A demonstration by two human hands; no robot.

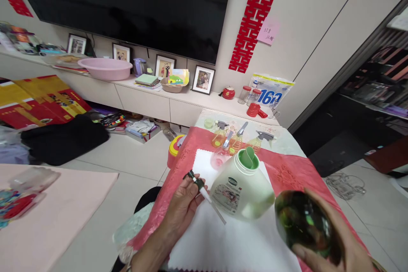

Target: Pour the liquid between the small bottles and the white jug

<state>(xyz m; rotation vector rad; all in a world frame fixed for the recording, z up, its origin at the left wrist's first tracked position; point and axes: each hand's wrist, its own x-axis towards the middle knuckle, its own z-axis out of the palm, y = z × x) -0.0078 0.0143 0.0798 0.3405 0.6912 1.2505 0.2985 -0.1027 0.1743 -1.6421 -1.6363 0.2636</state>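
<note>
My left hand [181, 208] is closed on a black spray pump head [198, 182] whose white dip tube [214, 206] slants down to the right over a white cloth [223, 238]. My right hand [338, 246] wraps round a dark green glass bottle [302, 221] at the lower right. Between the two hands stands a large pale green jug [240, 189] with a green cap [248, 157]; the tube ends beside its label.
Several small spray bottles [237, 140] stand behind the jug on the red tablecloth [293, 174]. A red and yellow container [174, 148] sits at the table's left edge. Behind are a white shelf [143, 93] with photo frames, a pink basin [105, 68] and a television.
</note>
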